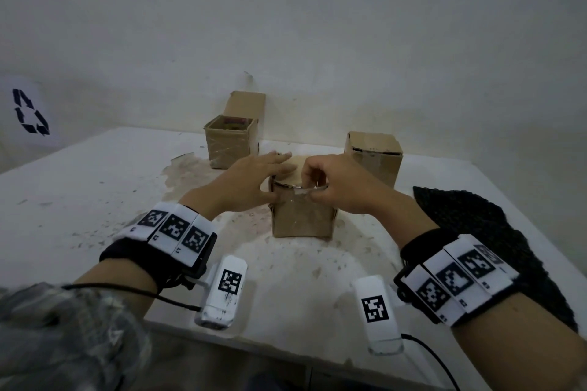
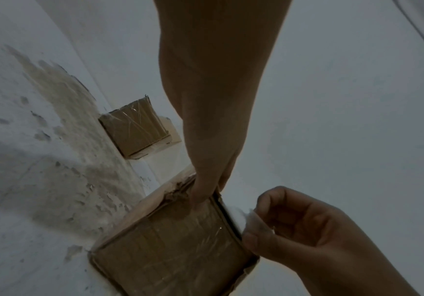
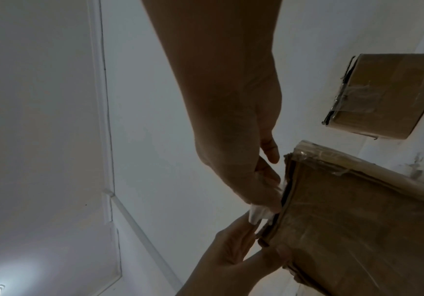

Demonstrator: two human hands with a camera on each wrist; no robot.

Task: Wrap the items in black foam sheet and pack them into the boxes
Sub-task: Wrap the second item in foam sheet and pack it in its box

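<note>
A taped cardboard box (image 1: 303,216) stands in the middle of the white table (image 1: 95,200). My left hand (image 1: 276,174) lies flat on its closed top, fingers straight, thumb (image 2: 197,197) against the front upper corner. My right hand (image 1: 310,193) pinches a small whitish strip of tape (image 1: 303,192) at the front top edge of the box (image 2: 175,250). The tape (image 2: 255,222) shows between thumb and forefinger, and again in the right wrist view as tape (image 3: 256,214) beside the lid seam. A black foam sheet (image 1: 470,232) lies at the right of the table. The box's contents are hidden.
An open cardboard box (image 1: 230,140) with something inside stands at the back left. A closed taped box (image 1: 373,155) stands at the back right, close to the wall. The tabletop is worn and stained around the boxes. Its front edge runs just below my wrists.
</note>
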